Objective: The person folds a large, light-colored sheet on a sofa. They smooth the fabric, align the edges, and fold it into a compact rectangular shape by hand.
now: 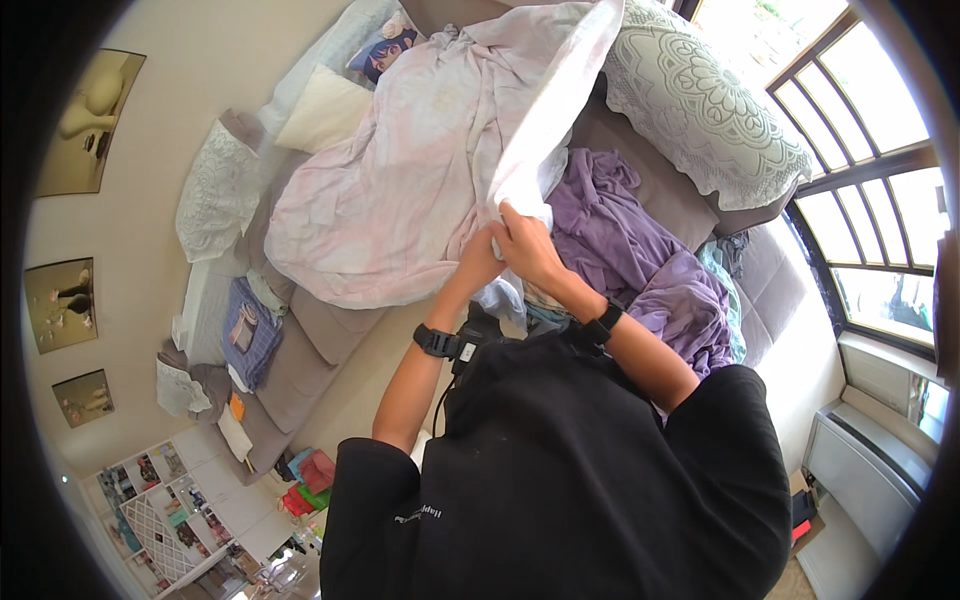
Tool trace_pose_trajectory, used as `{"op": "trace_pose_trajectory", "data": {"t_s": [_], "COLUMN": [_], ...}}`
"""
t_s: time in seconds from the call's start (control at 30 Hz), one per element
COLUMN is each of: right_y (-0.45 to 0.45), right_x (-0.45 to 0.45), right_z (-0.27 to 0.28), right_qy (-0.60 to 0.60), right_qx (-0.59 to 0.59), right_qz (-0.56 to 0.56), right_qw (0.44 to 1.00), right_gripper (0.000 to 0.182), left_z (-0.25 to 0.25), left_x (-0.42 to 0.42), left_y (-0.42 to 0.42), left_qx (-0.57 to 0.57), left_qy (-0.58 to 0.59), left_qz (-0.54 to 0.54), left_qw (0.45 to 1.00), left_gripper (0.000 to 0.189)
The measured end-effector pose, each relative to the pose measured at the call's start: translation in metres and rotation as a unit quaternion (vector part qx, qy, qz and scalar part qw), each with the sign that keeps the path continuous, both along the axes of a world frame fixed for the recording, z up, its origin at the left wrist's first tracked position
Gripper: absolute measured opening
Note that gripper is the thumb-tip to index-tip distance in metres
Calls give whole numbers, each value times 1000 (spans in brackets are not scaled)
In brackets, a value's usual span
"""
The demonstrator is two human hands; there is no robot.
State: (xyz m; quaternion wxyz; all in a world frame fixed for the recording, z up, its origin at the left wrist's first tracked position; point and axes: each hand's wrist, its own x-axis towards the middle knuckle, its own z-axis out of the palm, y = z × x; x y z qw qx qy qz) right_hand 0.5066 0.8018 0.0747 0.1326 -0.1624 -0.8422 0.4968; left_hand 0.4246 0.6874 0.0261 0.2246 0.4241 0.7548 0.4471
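A pale pink and white quilt [390,187] lies spread over the corner of a grey-brown sofa [315,330]. One white edge rises in a taut band towards me from the upper right. My right hand [525,240] grips the near end of this edge in front of my chest. Pressed close beside it, my left hand [481,261] also has hold of the quilt; its fingertips are partly hidden. Right of my hands a crumpled purple blanket [611,217] lies on the sofa, running down past my right forearm.
A lace-covered sofa back [697,105] stands at the upper right, near the windows [862,97]. A cream cushion [326,109] and a printed pillow [384,52] lie beyond the quilt. Folded blue checked cloth [253,330] sits at left. White shelves [180,517] hold small items.
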Motion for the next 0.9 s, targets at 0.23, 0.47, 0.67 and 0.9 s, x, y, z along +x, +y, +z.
{"op": "trace_pose_trajectory", "data": {"t_s": [0.23,0.47,0.67,0.9], "right_y": [33,16,-7,-13], "right_x": [22,19,-10,-21], "right_z": [-85,-138,-123,-136], "right_qy": [62,-231,-149,-213], "right_qx": [-372,-533,-694,-667], "right_qz": [3,-101,26,22], "right_qw": [926,808,704,714], "right_gripper": [32,48,40,38], "left_z": [33,59,44,47], "left_x": [14,36,34,38], "left_y": [-29,-59,-96,-121], "left_qx": [-83,-33,-45,-51], "left_qy": [-155,-289,-270,-301], "left_qz": [47,78,129,119], "left_qw": [983,954,953,945], "left_gripper": [31,33,31,35]}}
